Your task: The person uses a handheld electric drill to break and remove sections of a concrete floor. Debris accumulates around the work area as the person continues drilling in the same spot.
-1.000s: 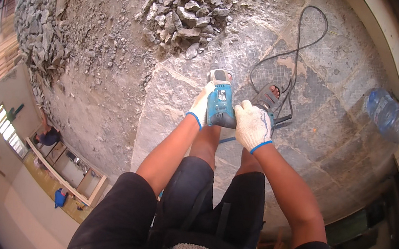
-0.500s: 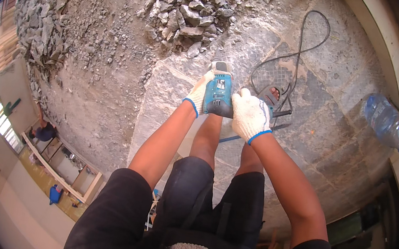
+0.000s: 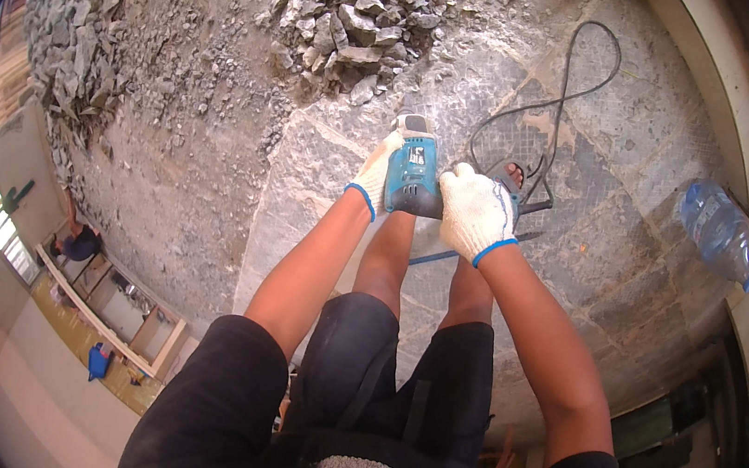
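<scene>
Rubble pile [image 3: 354,16] shifted leftward; blue power tool [image 3: 413,175] clamped between left hand [image 3: 374,173], right hand [image 3: 476,213].

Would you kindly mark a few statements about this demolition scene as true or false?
1. Both hands wear white gloves. True: the left hand and right hand are gloved.
2. They grip a red power tool. False: the power tool is teal blue.
3. A rubble pile lies beyond the tool. True.
4. The plastic water bottle stands at the person's left. False: it lies on the right.
5. A black cable loops over the floor. True.
</scene>
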Demonstrator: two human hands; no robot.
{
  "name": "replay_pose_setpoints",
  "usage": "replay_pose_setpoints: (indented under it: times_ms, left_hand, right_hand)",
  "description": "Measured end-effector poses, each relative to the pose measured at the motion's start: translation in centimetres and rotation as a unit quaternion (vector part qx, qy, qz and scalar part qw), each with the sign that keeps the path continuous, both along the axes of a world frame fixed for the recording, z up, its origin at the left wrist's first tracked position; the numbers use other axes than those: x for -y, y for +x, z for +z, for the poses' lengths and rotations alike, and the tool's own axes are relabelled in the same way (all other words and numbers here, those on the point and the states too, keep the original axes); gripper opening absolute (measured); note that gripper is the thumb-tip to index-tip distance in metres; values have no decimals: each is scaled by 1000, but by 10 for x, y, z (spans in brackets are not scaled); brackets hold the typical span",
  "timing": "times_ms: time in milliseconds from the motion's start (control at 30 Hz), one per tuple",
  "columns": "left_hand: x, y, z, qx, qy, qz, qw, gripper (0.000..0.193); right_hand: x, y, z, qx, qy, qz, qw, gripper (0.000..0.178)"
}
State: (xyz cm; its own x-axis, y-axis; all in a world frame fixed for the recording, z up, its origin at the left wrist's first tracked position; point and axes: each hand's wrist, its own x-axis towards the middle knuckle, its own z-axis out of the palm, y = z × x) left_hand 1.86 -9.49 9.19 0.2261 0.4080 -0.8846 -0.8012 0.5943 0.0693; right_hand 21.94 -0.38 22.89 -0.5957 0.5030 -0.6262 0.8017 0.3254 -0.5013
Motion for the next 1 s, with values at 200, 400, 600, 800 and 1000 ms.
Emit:
replay_pose_setpoints:
  times_ms: [200,400,600,800,1000]
  left_hand:
    - [4,4,4,0,-44,36,998,36]
    - [0,1,-1,6,-37,-8,999,52]
    - [-8,-8,-12,75,-62,25,995,54]
    - [-19,-9,-8,46,-74,7,996,47]
    - [-28,-5,-5,34,-87,16,995,42]
  right_hand:
    - [2,-2,-10,13,-13,-8,1000,29]
    - [7,-8,-9,51,3,13,999,18]
    - [-2,-8,-7,31,12,26,999,22]
    - [-12,-19,-17,49,10,29,998,22]
    - [-8,-23,-23,60,-1,30,998,25]
